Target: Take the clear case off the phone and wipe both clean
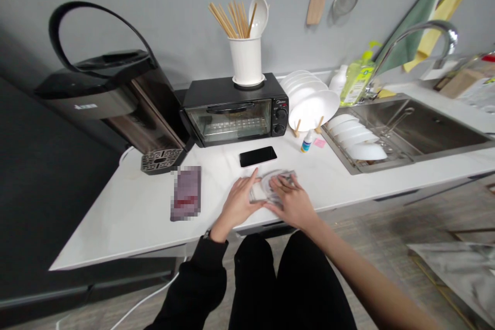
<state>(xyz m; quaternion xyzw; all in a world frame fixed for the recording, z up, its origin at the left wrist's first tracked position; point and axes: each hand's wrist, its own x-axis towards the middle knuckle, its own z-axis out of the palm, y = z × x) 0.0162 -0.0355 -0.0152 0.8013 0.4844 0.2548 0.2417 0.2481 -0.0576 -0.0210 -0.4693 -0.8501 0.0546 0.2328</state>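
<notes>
On the white counter in front of me lies a flat, pale grey, shiny-looking thing (266, 183), blurred and partly hidden by my hands. Its kind cannot be made out. My left hand (240, 200) grips its left edge, forefinger at the far side and thumb at the near side. From the right, my right hand (294, 200) presses onto its top with bent fingers, smeared by motion. Just beyond it is a black phone (258, 157), screen up. A small bottle (307, 142) with a blue and yellow label stands farther right, beside a pink slip (319, 143).
A folded purple cloth-like thing (187, 191), pixelated, lies left of my hands. Behind stand a black drinks machine (131, 108), a toaster oven (235, 113) with a white utensil pot (246, 59) on top, and racked plates (315, 108). The sink (433, 129) is at right, with bowls (358, 136).
</notes>
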